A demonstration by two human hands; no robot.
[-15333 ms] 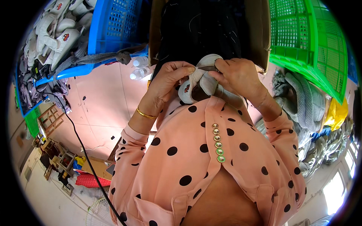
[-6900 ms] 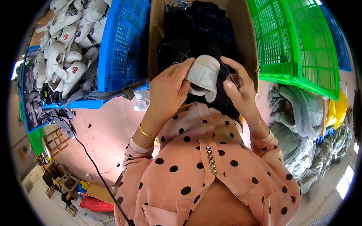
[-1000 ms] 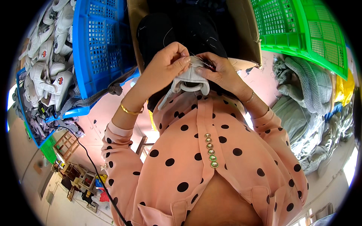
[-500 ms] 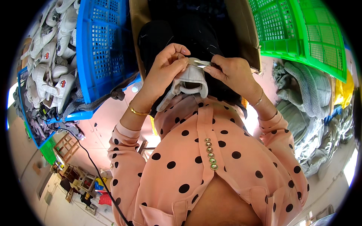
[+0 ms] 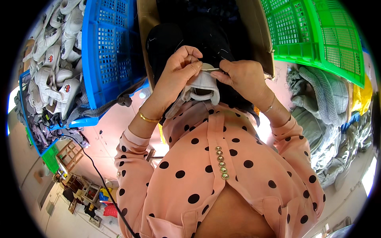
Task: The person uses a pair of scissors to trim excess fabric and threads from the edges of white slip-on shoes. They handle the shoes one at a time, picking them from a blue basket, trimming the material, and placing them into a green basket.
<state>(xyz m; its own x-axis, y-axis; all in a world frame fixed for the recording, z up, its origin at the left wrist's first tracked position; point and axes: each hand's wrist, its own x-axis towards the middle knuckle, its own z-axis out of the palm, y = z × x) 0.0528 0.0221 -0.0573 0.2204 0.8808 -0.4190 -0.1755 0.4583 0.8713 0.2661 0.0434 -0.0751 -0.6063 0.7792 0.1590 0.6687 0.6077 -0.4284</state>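
A pale grey-white shoe upper (image 5: 201,83) lies over my lap, its opening facing my body. My left hand (image 5: 179,72) is closed, thumb and fingers pinching the upper's far edge. In my right hand (image 5: 245,79) I grip a small pair of thread snips (image 5: 212,70). Their metal blades point left across the edge of the upper, close to my left fingertips. The blades look closed together, and the handles are hidden inside my right hand. Any thread at the tips is too fine to make out.
An open cardboard box (image 5: 263,47) surrounds my knees. On the left stands a blue plastic crate (image 5: 113,51) beside a pile of white shoe uppers (image 5: 53,79). At the right are a green crate (image 5: 337,47) and grey fabric pieces (image 5: 323,95). A black cable (image 5: 95,168) runs along my left side.
The snips' blades have gone from spread apart to closed. My right hand has moved slightly left, nearer my left fingers, which still pinch the upper.
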